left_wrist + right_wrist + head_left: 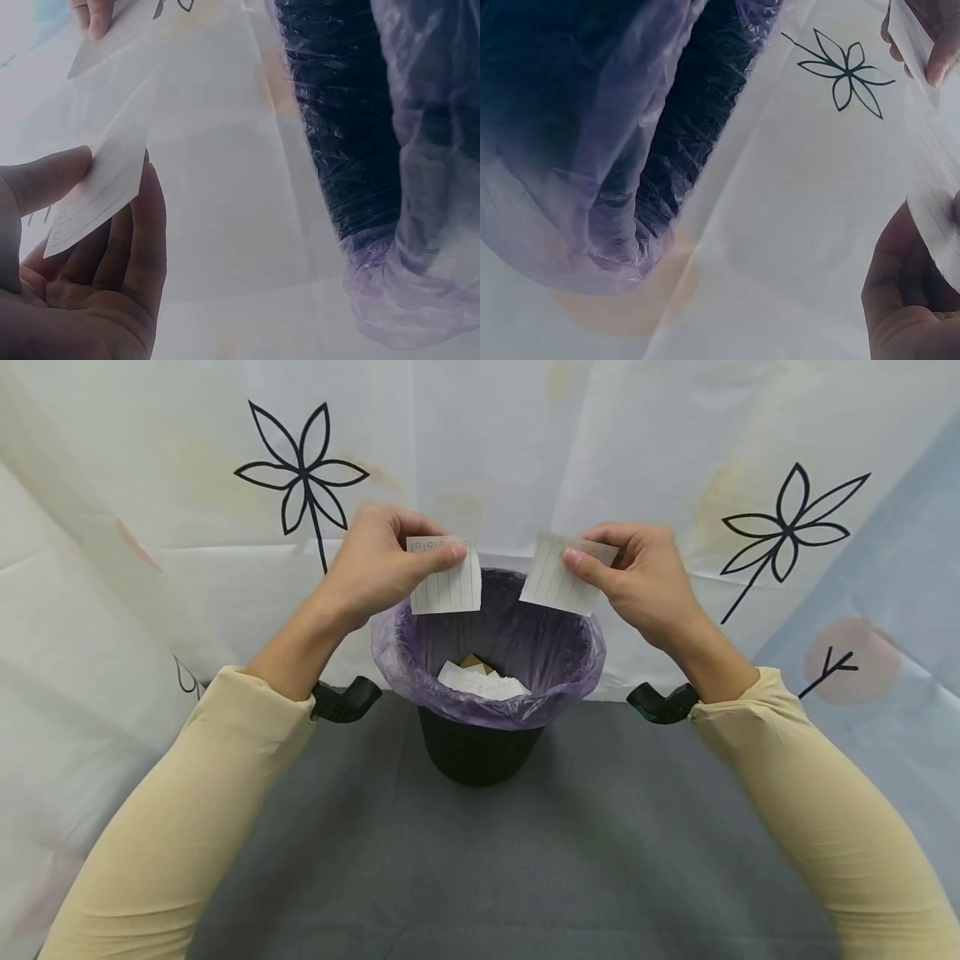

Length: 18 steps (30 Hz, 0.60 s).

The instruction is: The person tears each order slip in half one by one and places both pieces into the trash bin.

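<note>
Above the bin, my left hand (382, 560) pinches a piece of lined paper (450, 585) between thumb and fingers. A second lined paper piece (558, 581) is pinched by my right hand (645, 577). The two pieces are apart, each with a printed row of small marks along its upper edge. In the left wrist view the left piece (105, 180) stands tilted between thumb and fingers. Below both hands stands a dark bin (480, 752), lined with a translucent purple bag (487, 710) folded over its rim. White paper scraps (480, 683) and a brown piece (474, 662) lie inside.
The bin stands on a grey cloth surface (480, 868). Behind it hangs a pale curtain (480, 460) with black line flowers. A dark wrist-worn device sits at each sleeve cuff, on the left (348, 700) and on the right (663, 703).
</note>
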Available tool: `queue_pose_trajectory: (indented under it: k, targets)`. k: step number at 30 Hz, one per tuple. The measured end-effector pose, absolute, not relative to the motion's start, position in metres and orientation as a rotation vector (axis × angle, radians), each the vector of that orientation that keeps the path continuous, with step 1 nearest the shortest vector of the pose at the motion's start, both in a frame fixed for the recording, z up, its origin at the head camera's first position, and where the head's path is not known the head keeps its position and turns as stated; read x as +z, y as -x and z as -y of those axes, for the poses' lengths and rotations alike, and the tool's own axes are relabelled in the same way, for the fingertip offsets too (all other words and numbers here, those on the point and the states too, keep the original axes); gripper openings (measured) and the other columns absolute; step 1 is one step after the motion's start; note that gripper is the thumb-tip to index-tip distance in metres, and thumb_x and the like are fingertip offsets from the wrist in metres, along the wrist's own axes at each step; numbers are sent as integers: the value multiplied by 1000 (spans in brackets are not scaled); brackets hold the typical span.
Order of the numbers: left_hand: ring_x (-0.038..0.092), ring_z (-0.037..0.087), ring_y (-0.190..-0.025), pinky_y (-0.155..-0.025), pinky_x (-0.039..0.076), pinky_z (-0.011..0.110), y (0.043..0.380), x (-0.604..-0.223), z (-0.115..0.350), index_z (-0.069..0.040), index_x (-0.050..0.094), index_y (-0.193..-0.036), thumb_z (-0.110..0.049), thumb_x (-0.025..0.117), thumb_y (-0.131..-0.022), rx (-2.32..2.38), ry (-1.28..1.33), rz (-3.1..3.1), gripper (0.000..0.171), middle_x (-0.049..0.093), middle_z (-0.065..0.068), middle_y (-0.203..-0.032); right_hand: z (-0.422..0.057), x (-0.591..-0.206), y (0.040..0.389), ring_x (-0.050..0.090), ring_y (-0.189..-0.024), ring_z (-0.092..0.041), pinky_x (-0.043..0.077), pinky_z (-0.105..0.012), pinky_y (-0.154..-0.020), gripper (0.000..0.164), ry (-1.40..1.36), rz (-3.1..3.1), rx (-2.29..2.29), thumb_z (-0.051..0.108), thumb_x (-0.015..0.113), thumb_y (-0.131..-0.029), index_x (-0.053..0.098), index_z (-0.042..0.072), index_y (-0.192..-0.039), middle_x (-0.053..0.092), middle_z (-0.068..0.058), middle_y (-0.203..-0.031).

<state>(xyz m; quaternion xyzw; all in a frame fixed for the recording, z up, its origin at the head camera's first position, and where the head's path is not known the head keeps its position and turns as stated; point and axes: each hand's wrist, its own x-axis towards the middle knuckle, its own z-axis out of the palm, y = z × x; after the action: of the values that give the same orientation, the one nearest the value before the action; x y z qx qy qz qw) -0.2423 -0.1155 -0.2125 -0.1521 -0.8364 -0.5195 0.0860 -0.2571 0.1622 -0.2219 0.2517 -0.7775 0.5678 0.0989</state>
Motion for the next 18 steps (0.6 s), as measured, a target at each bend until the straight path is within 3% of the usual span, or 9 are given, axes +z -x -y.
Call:
queue_pose_trajectory:
  k: [6, 12, 18]
  targets:
    - [61, 19, -100, -79, 53, 30, 252, -205, 111, -1, 75, -115, -20, 72, -96, -1553, 404, 2553, 27, 69, 12, -115, -156, -221, 266, 69, -77, -14, 55, -24, -72, 16, -720, 2344, 1724, 3, 67, -96, 73, -8, -105, 75, -4, -89]
    - [61, 18, -101, -83, 53, 30, 259, -200, 107, -1, 73, -119, -17, 71, -96, -1603, 352, 2591, 28, 67, 11, -120, -151, -222, 273, 69, -79, -13, 54, -25, -73, 17, -708, 2425, 1652, 2, 65, -96, 73, -8, -107, 75, -3, -91]
    - [56, 17, -109, -87, 49, 30, 266, -201, 104, -1, 72, -120, -14, 71, -96, -1597, 344, 2617, 27, 64, 9, -125, -148, -224, 279, 67, -77, -16, 53, -26, -72, 17, -670, 2479, 1586, 1, 70, -91, 74, -5, -106, 73, -5, -92]
